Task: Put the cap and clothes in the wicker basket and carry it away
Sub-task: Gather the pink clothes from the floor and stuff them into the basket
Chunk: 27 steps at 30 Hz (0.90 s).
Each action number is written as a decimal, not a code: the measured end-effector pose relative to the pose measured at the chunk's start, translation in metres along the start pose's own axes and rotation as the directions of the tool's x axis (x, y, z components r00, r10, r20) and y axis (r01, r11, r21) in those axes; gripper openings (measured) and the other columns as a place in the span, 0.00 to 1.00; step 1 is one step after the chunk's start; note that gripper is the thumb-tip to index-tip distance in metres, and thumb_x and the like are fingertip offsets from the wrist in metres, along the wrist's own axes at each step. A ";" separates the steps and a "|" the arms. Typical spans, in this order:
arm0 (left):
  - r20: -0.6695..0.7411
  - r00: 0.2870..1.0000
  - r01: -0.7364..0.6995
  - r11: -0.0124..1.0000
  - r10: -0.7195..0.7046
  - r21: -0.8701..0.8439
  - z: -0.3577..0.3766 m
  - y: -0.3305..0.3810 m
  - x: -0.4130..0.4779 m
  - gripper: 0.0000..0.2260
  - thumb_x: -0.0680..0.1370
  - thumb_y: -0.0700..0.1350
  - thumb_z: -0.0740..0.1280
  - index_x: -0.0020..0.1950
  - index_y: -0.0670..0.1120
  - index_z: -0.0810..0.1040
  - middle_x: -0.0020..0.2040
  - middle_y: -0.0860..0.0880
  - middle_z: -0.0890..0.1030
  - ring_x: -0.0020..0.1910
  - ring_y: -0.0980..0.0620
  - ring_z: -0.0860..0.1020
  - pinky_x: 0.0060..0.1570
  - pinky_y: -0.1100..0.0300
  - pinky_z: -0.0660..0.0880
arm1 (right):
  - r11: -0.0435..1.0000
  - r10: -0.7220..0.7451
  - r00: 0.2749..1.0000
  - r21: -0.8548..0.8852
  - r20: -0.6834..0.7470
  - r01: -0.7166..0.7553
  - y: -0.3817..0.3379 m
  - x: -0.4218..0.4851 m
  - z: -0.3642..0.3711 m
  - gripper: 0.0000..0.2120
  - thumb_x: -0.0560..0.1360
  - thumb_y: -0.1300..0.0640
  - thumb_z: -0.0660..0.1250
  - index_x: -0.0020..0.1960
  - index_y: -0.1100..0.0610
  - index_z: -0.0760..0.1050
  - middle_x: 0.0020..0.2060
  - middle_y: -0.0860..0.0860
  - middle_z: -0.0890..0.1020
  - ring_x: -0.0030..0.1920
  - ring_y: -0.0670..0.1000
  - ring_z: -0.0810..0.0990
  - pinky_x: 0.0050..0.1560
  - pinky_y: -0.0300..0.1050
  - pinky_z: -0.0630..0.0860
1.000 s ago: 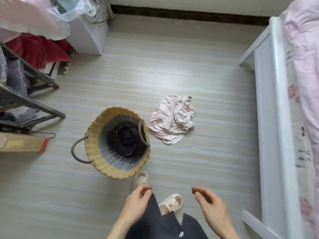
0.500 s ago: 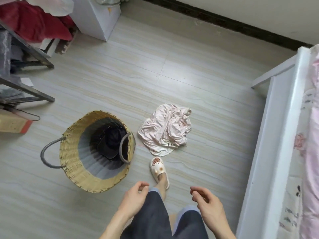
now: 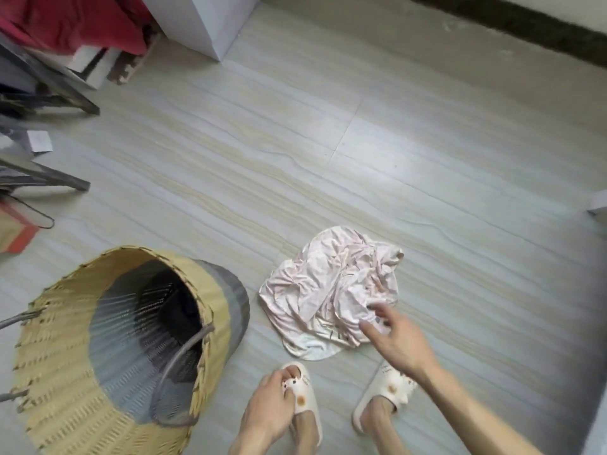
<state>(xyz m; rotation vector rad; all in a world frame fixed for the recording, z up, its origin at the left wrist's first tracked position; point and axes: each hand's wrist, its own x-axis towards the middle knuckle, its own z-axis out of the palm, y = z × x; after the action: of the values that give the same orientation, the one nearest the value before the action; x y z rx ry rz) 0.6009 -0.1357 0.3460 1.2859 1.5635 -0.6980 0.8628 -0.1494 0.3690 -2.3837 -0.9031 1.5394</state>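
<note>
— Two things were meant for the wicker basket [image 3: 131,349]; where had they got to?

— One dark shape, the cap [image 3: 179,308] I'd judge, lay at the bottom of it. The pink clothes [image 3: 325,293] sat crumpled on the floor [image 3: 427,159], just beside the basket and in front of the person's slippers [image 3: 303,395].

— And the hands?

— The right hand [image 3: 399,339] reached out over the near edge of the clothes, fingers [image 3: 381,311] spread wide, holding nothing; whether they touched the cloth I couldn't tell. The left hand [image 3: 267,412] hung low over the left foot, loosely curled and holding nothing.

— Why stand there?

— My guess: with the basket close by, the heap needed only a short lift into it. Being limp, it would likely want a full handful.
</note>
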 end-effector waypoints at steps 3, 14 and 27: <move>-0.083 0.996 0.041 0.999 -0.040 0.015 0.025 -0.005 0.080 0.19 0.79 0.48 0.59 0.69 0.50 0.69 0.70 0.46 0.72 0.68 0.46 0.72 0.65 0.56 0.66 | 0.983 -0.047 0.998 -0.177 0.037 0.053 0.017 0.100 0.025 0.31 0.71 0.37 0.66 0.70 0.50 0.69 0.69 0.57 0.74 0.68 0.59 0.72 0.66 0.50 0.67; -0.273 0.955 0.191 0.947 -0.118 0.259 0.120 -0.116 0.301 0.28 0.80 0.51 0.54 0.79 0.53 0.50 0.81 0.46 0.53 0.77 0.41 0.58 0.74 0.43 0.57 | 0.953 0.056 0.997 -0.294 -0.050 -0.068 0.123 0.287 0.215 0.58 0.59 0.24 0.66 0.75 0.35 0.32 0.75 0.57 0.27 0.74 0.72 0.34 0.69 0.76 0.48; 0.140 0.971 0.184 0.980 -0.193 0.069 0.076 -0.051 0.245 0.21 0.71 0.54 0.52 0.59 0.51 0.74 0.50 0.42 0.85 0.49 0.42 0.84 0.56 0.48 0.79 | 0.933 0.140 0.988 -0.327 -0.063 -0.153 0.120 0.215 0.121 0.28 0.68 0.54 0.65 0.68 0.48 0.69 0.64 0.64 0.73 0.62 0.66 0.75 0.62 0.54 0.72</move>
<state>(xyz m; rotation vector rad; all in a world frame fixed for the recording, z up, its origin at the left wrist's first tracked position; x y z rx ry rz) 0.5799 -0.1178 0.0858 1.1083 1.5677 -0.9406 0.8668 -0.1458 0.0943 -2.7617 -1.0731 1.4836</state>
